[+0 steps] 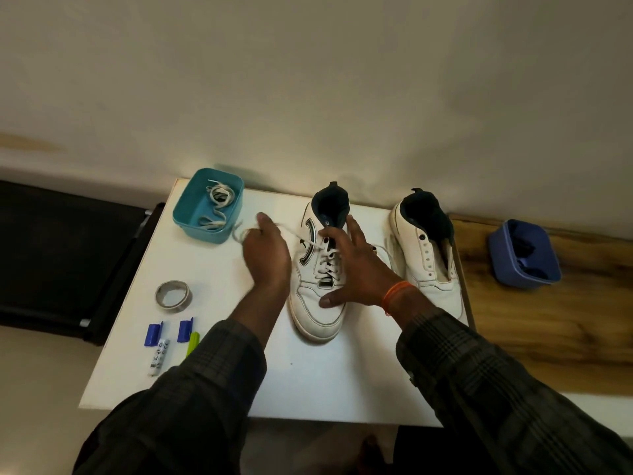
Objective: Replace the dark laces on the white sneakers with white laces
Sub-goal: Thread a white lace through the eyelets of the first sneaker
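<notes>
Two plaid sleeves reach forward over the white counter [308,382] toward the nearer of the two sneakers. Closest to the person lie small odds and ends on the left: blue clips [152,334], a patterned tube [158,356] and a roll of tape [173,295]. Beyond them, the left sneaker [317,303] points its toe at the person, its long axis running straight away toward the wall. The right hand [356,265] lies spread over its tongue and far side, fingers [354,231] straight, pressing it steady rather than gripping. The left hand [267,252] sits just beside the shoe's left flank, curled round the free end of the white lace [305,241], which runs taut from an upper eyelet out to that hand. I judge the pull goes leftward, across the shoe's axis, so the left hand is the working one. White lace already crosses the lower eyelets. The right sneaker [428,258] stands unlaced, just beside. Farther back, the teal tub [186,214] holds the spare white lace [215,207]; the blue tub [524,255], well apart on the wooden surface, holds dark material, probably the old laces.
</notes>
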